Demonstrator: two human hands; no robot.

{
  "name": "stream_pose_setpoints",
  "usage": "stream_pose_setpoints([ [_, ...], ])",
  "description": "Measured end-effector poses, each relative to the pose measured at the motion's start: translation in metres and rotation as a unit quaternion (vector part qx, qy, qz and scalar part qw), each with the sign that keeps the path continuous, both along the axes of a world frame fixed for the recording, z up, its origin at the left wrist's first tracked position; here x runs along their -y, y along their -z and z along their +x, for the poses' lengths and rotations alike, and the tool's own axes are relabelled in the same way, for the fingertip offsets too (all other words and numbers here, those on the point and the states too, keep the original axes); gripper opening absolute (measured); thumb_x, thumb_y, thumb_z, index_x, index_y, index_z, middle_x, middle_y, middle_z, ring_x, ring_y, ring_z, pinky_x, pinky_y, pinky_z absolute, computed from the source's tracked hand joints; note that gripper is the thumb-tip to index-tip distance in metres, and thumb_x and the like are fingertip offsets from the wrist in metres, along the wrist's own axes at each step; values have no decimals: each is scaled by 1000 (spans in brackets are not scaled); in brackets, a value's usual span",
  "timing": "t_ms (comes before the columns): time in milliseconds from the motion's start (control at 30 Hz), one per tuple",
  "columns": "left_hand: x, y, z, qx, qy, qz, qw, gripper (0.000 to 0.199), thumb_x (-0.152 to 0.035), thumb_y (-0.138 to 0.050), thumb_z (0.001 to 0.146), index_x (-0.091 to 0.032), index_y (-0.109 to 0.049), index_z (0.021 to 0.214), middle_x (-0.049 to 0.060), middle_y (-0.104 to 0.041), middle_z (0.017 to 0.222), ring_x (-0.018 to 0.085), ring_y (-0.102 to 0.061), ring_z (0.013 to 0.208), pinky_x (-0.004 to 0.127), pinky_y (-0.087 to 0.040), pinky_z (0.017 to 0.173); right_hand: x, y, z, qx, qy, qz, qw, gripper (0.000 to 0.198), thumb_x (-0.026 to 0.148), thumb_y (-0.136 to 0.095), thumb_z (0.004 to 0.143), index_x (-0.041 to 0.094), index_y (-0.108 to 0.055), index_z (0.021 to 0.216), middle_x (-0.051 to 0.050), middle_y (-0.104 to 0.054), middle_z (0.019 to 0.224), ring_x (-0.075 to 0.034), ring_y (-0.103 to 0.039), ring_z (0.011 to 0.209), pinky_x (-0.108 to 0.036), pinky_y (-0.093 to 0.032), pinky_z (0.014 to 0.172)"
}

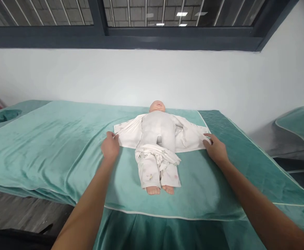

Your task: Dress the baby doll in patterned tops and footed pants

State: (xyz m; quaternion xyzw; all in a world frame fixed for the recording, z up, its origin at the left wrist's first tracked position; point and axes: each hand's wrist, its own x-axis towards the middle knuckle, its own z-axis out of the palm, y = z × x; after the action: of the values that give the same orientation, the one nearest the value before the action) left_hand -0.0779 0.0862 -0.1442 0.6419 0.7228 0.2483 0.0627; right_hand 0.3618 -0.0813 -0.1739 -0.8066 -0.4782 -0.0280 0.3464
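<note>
A baby doll (158, 126) lies on its back on the green bed cover, head toward the wall and bare feet toward me. Its white shirt (190, 135) is spread open to both sides, leaving the pale torso uncovered. White printed pants (149, 170) cover the legs, bunched at the waist. My left hand (110, 146) pinches the shirt's edge on the left side. On the right, the opposite edge is between the thumb and fingers of my right hand (215, 147).
The green cover (50, 146) has a pale piped edge and hangs over the bed's front. Behind it rises a white wall (102, 76) below a dark-framed window (178, 34). Another green-covered surface (301, 125) stands at the right. Grey floor (13, 211) shows at lower left.
</note>
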Motion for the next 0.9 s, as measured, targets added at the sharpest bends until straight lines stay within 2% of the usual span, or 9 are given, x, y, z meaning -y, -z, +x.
stream_pose_setpoints([
  [100, 4, -1, 2, -27, 2, -9, 1000, 31, -42, -36, 97, -22, -51, 115, 13, -72, 89, 34, -68, 88, 35, -39, 68, 7, -1, 6, 20, 20, -34, 999, 45, 38, -49, 86, 24, -63, 126, -4, -66, 78, -24, -60, 72, -33, -43, 70],
  [233, 6, 1, 3, -44, 16, 3, 999, 32, -40, -37, 97, -21, -52, 116, 13, -72, 86, 34, -67, 86, 37, -41, 70, 9, -5, -8, 76, 49, -117, 989, 49, 38, -44, 90, 26, -56, 136, -10, -71, 96, -28, -64, 81, -36, -43, 69],
  [300, 6, 2, 4, -46, 26, 19, 998, 30, -37, -40, 95, -19, -54, 116, 13, -71, 88, 34, -67, 87, 39, -43, 73, 10, -6, -16, 101, 52, -131, 985, 49, 39, -44, 91, 25, -55, 137, -12, -71, 103, -29, -65, 85, -36, -44, 68],
  [433, 8, 6, 7, -64, 64, 101, 991, 26, -25, -47, 90, -15, -58, 112, 17, -67, 106, 34, -60, 105, 42, -44, 84, 14, -6, -24, 154, 57, -42, 985, 43, 43, -49, 91, 21, -61, 125, -11, -68, 108, -27, -64, 88, -34, -45, 67],
  [533, 13, 7, 12, -65, 110, 175, 976, 24, -23, -49, 88, -15, -61, 107, 17, -63, 113, 35, -54, 111, 45, -43, 91, 17, -8, -39, 180, -12, 59, 982, 32, 41, -50, 93, 19, -66, 109, -10, -66, 100, -24, -62, 85, -35, -47, 73],
  [633, 24, 8, 23, 50, 196, 181, 962, 21, -28, -50, 89, -18, -64, 101, 12, -65, 103, 29, -57, 103, 42, -45, 92, 19, -12, -70, 122, -153, 108, 975, 22, 36, -50, 95, 21, -65, 93, -8, -65, 92, -21, -61, 83, -35, -47, 78],
  [733, 39, 7, 36, 250, 266, 83, 927, 22, -37, -54, 88, -20, -67, 94, 5, -69, 92, 21, -62, 90, 33, -48, 84, 20, -18, -109, -10, -268, 99, 958, 19, 36, -52, 95, 23, -62, 88, -4, -64, 86, -19, -59, 79, -33, -47, 74],
  [800, 50, 4, 43, 353, 288, 9, 890, 24, -42, -59, 85, -20, -68, 89, 4, -70, 90, 19, -62, 86, 30, -48, 80, 20, -21, -128, -108, -303, 84, 943, 20, 39, -53, 95, 23, -61, 85, -3, -63, 84, -18, -57, 76, -32, -46, 71],
  [900, 63, -1, 47, 431, 300, -67, 848, 26, -43, -66, 78, -18, -68, 87, 3, -69, 87, 18, -61, 81, 28, -46, 75, 20, -24, -139, -244, -317, 74, 914, 23, 43, -58, 92, 23, -61, 82, -1, -60, 81, -18, -55, 75, -31, -45, 69],
])
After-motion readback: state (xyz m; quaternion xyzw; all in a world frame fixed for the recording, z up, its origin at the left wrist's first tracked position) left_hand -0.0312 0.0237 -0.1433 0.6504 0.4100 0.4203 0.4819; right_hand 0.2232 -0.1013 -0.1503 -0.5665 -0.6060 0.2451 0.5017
